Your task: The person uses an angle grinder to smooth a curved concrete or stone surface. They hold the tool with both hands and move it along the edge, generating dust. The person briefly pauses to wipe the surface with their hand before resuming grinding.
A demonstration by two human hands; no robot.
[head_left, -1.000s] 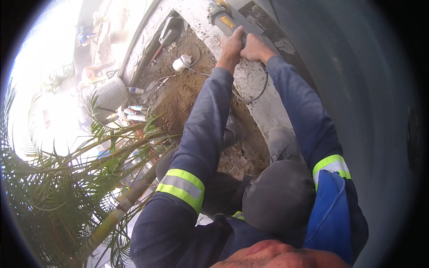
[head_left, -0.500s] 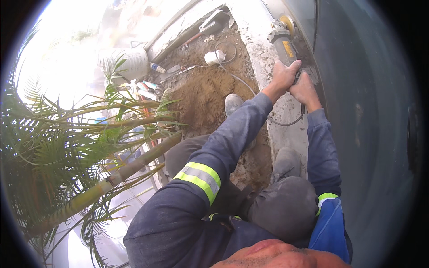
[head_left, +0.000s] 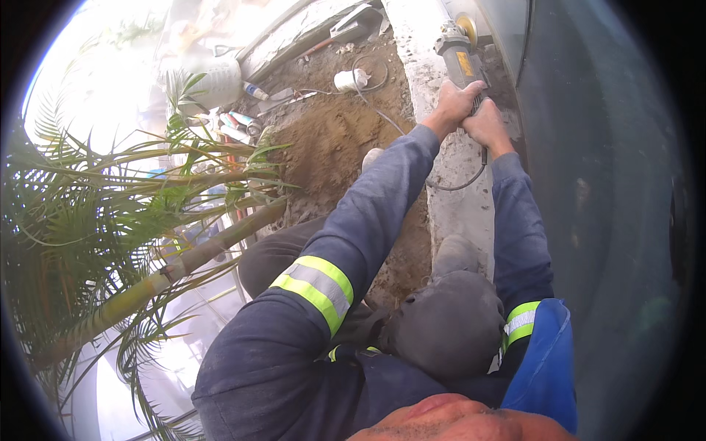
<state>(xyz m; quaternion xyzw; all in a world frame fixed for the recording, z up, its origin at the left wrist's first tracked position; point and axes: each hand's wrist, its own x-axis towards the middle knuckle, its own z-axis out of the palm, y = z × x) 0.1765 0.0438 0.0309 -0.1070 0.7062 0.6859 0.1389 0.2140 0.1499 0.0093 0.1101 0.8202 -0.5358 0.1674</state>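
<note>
Leftmost, one palm tree (head_left: 147,279) fills the side of the view, its single trunk slanting up toward a patch of bare brown soil (head_left: 331,140). Beyond the fronds stands one pale bucket (head_left: 209,81), and just right of it lie several sealant tubes (head_left: 239,125), perhaps three or four; the exact count is too small to tell. On the soil further right sits one small white cup (head_left: 346,79), with a thin loop of cable (head_left: 371,73) beside it.

Next come the person's two forearms in dark blue sleeves, each with one yellow and grey reflective band. The left hand (head_left: 452,106) and the right hand (head_left: 485,126) meet on one angle grinder (head_left: 460,59), which lies along the pale concrete kerb (head_left: 463,206) near the top of the view, its disc end pointing away toward a dark wall (head_left: 588,184). Left-hand fingers are curled tight around the grinder's grey and yellow body. The right hand is closed just behind it, on the rear of the tool where one black power cord (head_left: 471,180) hangs out and curves down across the kerb. One knee in grey fabric shows between the arms.
</note>
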